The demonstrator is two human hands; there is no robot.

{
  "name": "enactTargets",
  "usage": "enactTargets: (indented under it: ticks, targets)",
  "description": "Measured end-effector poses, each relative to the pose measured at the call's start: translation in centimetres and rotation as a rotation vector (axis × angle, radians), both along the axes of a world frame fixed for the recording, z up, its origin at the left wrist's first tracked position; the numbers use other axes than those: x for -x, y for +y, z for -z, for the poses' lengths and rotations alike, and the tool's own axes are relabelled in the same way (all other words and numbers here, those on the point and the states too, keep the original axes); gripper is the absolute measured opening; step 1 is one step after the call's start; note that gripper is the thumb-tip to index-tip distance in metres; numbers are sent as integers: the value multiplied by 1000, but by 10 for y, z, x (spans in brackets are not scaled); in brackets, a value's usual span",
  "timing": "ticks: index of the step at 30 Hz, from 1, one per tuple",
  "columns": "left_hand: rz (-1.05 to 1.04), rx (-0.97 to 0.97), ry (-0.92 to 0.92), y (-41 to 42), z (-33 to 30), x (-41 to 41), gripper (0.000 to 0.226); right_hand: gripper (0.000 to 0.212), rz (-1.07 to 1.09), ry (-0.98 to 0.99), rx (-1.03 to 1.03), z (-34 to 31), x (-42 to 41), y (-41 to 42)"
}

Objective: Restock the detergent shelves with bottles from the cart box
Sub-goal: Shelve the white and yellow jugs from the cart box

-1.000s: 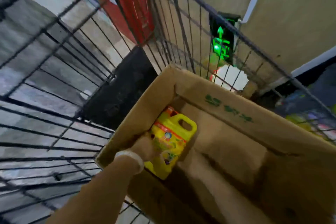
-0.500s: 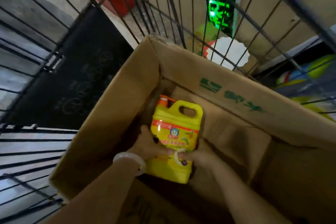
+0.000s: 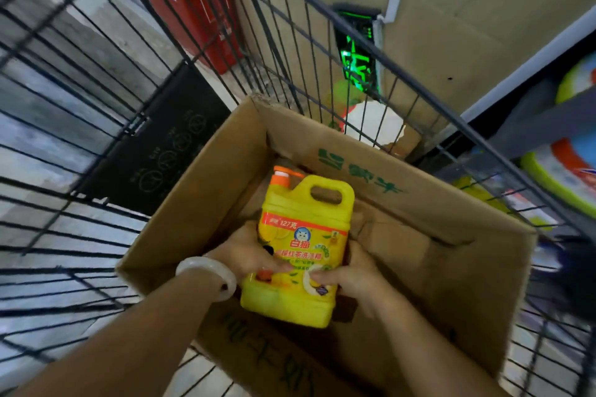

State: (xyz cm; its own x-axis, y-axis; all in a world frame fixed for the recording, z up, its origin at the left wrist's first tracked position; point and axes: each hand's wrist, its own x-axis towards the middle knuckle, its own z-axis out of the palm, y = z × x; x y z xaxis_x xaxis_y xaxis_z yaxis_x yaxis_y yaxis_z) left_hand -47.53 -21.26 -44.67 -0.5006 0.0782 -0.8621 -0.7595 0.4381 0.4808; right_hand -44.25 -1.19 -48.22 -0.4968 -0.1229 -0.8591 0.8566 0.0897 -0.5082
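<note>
"白猫" and "127克" on yellow bottle (image 3: 301, 245)

The cardboard box (image 3: 222, 177) is open at the top, and its upright walls close off every side, so the only way in is from above. Inside, the yellow bottle (image 3: 303, 248) takes the left part, while bare cardboard floor lies to its right. The cart's wire sides (image 3: 290, 51) rise around the box.
</note>
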Motion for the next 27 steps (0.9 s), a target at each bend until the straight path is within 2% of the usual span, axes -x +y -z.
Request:
enactTargets:
  ticks: [2,3,7,9,12,13,16,18,21,27]
  targets:
    - [-36,-19,71,4,-29,-1,78,106,15,77,-9,-29,3,6]
    - [-53,-24,121,8,-47,-4,76,104,12,119,-16,-48,4,10]
    - [-90,29,351,29,-121,-13,77,80,-30,335,-58,-130,9,34]
    - [-110,15,465,43,-163,-20,82,79,-47,454,-67,-174,7,49]
    - [-149,-42,613,70,-227,-36,109,82,-68,627,-83,-249,-2,76]
    - [-173,-77,649,81,-249,-42,106,80,-78,683,-86,-274,-6,86]
    - [-206,-141,806,113,-316,-59,73,76,-73,833,-114,-348,-21,117]
    - [-203,-159,900,131,-358,-66,67,75,-68,935,-145,-395,-31,137]
    - [-195,-233,1018,160,-425,-72,70,75,-16,1090,-175,-462,-43,168]
    - [-120,-396,1277,223,-554,-77,78,63,74,1371,-255,-596,-70,230]
